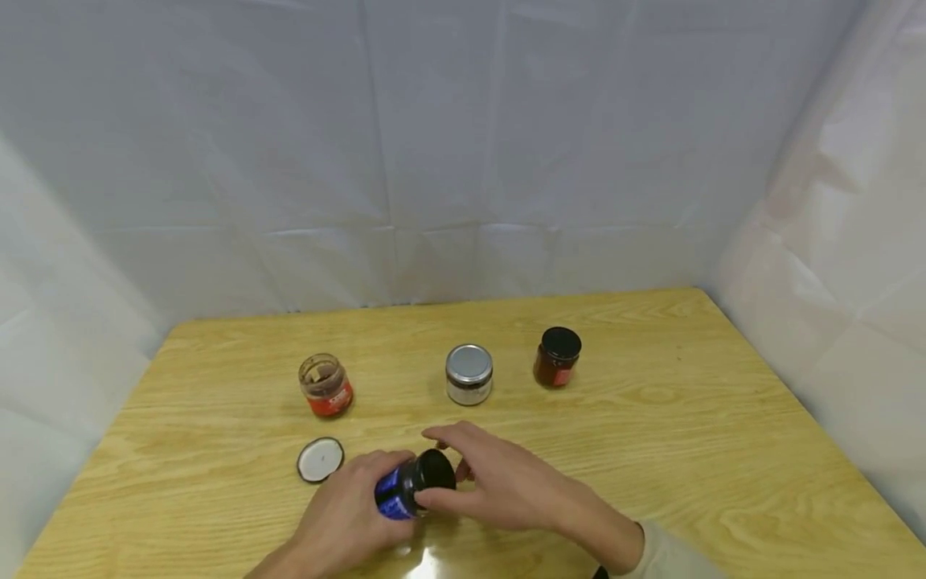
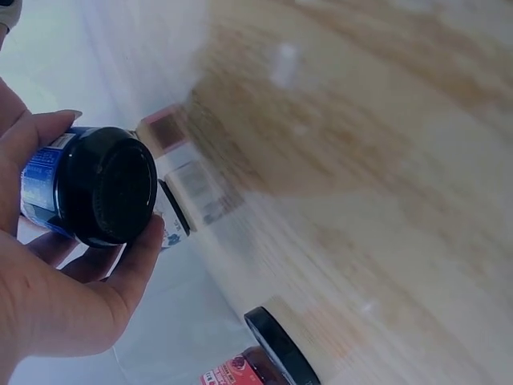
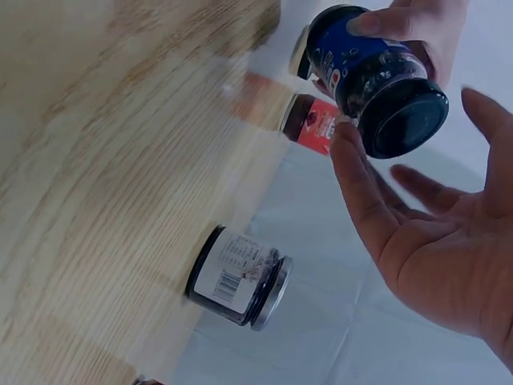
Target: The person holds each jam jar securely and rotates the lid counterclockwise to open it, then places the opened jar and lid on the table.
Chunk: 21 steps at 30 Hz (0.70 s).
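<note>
My left hand [image 1: 354, 503] grips a glass jar [image 1: 394, 492] round its blue label, holding it tilted above the table. In the left wrist view the left hand [image 2: 68, 309] wraps the jar [image 2: 124, 188], whose dark round end faces the camera. The black lid [image 1: 437, 470] points toward my right hand [image 1: 506, 482]. That hand's thumb reaches the lid's near edge, while its fingers are spread loosely round the far side. In the right wrist view the right hand [image 3: 449, 249] has a fingertip at the rim of the lid [image 3: 405, 119], with other fingers apart from it.
An uncovered jar [image 1: 329, 398] with a red label stands at left, and a loose lid [image 1: 320, 460] lies white side up before it. Farther back are a silver-lidded jar [image 1: 469, 375] and a dark red jar [image 1: 555, 362] with a black lid. White sheeting [image 1: 434, 161] surrounds the wooden table [image 1: 673, 418].
</note>
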Motion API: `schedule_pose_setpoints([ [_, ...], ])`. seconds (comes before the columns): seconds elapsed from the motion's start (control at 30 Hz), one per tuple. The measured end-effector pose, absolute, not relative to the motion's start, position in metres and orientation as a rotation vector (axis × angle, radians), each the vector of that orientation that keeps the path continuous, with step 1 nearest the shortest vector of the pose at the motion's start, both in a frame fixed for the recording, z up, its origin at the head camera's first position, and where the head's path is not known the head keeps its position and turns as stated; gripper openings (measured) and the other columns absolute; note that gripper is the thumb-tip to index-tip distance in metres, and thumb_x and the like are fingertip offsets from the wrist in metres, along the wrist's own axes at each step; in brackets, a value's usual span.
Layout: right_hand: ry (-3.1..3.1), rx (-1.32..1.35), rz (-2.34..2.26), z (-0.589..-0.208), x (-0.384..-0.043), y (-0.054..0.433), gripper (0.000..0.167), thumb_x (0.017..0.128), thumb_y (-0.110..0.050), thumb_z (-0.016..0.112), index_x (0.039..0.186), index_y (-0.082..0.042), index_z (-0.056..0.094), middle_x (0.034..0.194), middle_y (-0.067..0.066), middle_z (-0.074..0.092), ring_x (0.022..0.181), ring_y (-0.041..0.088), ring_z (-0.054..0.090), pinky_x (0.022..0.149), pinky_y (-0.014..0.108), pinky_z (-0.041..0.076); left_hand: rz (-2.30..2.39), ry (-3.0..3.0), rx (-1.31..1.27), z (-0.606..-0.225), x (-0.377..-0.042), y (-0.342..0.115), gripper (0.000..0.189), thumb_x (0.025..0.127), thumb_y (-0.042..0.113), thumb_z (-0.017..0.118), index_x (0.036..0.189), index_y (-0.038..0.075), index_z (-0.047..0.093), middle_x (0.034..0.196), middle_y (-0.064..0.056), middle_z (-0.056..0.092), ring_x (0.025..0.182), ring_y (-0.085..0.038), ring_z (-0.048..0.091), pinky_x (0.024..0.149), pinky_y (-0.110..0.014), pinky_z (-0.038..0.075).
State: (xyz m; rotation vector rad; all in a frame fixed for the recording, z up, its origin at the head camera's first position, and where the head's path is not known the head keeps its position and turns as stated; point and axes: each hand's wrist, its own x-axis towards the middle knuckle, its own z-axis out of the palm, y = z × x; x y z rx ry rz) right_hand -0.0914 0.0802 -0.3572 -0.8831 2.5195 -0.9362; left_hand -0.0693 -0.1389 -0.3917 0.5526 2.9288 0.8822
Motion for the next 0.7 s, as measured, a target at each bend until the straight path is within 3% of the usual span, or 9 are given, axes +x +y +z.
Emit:
schedule_pose_setpoints([
  [0.1, 2.529, -0.766, -0.938, -0.3562, -0.0919, 0.0745, 0.071, 0.085, -0.069, 0.049, 0.136, -0.020, 0.051, 0.118, -0.007, 0.056, 0.081, 0.002, 0.056, 0.069, 0.022, 0.047, 0.876, 2.931, 0.543, -0.3911, -0.0694, -0.1382, 0.062, 0.059, 0.038, 0.086, 0.115, 0.019, 0.065, 0.101, 0.007, 0.063, 0.087, -0.010, 0.056, 0.073, -0.032, 0.048],
  [0.2, 2.552, -0.766, -0.913, -0.3560, -0.0921, 0.0708, 0.068, 0.086, -0.067, 0.050, 0.131, -0.016, 0.055, 0.116, -0.006, 0.058, 0.085, 0.002, 0.055, 0.073, 0.023, 0.047, 0.867, 2.932, 0.539, -0.3907, -0.0693, -0.1375, 0.064, 0.059, 0.039, 0.086, 0.116, 0.020, 0.065, 0.101, 0.006, 0.063, 0.088, -0.010, 0.056, 0.073, -0.032, 0.048],
  [0.5, 2.545, -1.084, -0.846, -0.3580, -0.0937, 0.0761, 0.052, 0.091, -0.050, 0.059, 0.134, -0.021, 0.053, 0.124, -0.010, 0.053, 0.106, 0.000, 0.050, 0.088, 0.024, 0.045, 0.868, 2.911, 0.530, -0.3912, -0.0682, -0.1394, 0.062, 0.061, 0.036, 0.085, 0.117, 0.018, 0.065, 0.102, 0.007, 0.063, 0.089, -0.009, 0.056, 0.076, -0.034, 0.048],
  [0.57, 2.542, -1.113, -0.847, -0.3582, -0.0934, 0.0772, 0.054, 0.091, -0.051, 0.057, 0.136, -0.022, 0.051, 0.127, -0.009, 0.052, 0.110, 0.002, 0.050, 0.090, 0.025, 0.045, 0.867, 2.905, 0.529, -0.3914, -0.0679, -0.1397, 0.062, 0.062, 0.037, 0.084, 0.117, 0.018, 0.065, 0.102, 0.007, 0.063, 0.088, -0.009, 0.056, 0.075, -0.034, 0.048],
  [0.7, 2.537, -0.937, -0.867, -0.3567, -0.0916, 0.0762, 0.068, 0.087, -0.065, 0.050, 0.141, -0.024, 0.045, 0.132, -0.007, 0.049, 0.102, 0.003, 0.054, 0.085, 0.027, 0.047, 0.858, 2.926, 0.517, -0.3914, -0.0677, -0.1395, 0.062, 0.061, 0.040, 0.085, 0.115, 0.018, 0.065, 0.101, 0.007, 0.063, 0.087, -0.009, 0.056, 0.073, -0.033, 0.048],
])
